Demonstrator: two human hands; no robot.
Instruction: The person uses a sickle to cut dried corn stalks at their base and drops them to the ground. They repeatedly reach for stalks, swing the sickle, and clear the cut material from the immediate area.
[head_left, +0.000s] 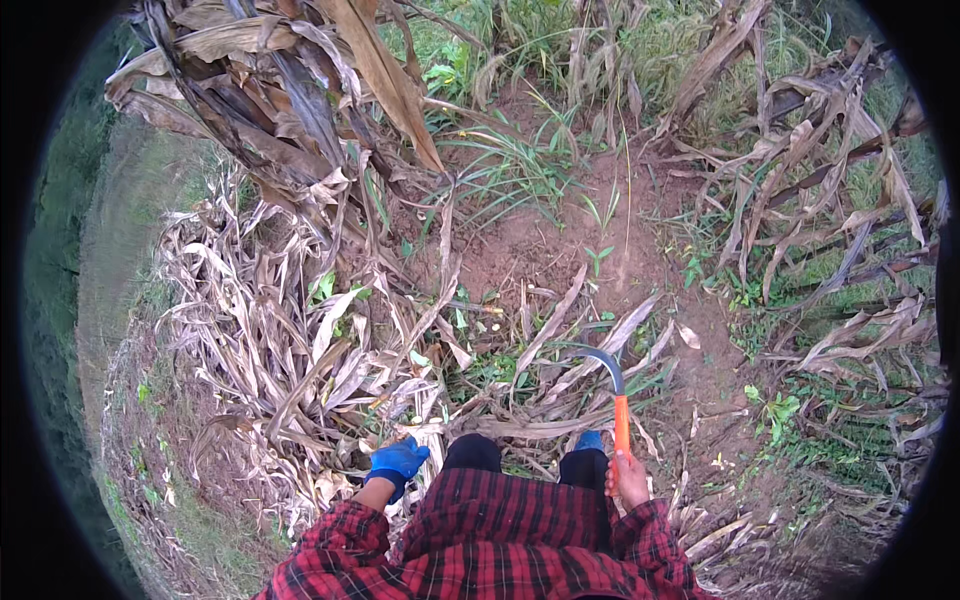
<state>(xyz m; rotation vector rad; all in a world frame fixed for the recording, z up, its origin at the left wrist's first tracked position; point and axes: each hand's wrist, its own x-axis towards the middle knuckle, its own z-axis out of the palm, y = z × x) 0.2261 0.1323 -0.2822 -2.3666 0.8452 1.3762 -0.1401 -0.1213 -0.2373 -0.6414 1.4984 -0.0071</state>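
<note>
My right hand (628, 480), bare, grips the orange handle of a sickle (621, 424). Its curved metal blade points up and bends left over dry leaves on the ground. My left hand (397, 459), in a blue glove, is at the edge of a heap of dry corn stalks and leaves (277, 330); its fingers look curled, and whether they hold a stalk cannot be told. Between the hands are my knees in dark trousers and the hem of a red and black plaid shirt (517, 510).
Dry corn stalks (315, 112) lean at the upper left, and more stand along the right (825, 172). Reddish soil (562, 225) with grass tufts (517, 176) lies ahead. Leaf litter and cut stalk pieces cover the ground near my feet.
</note>
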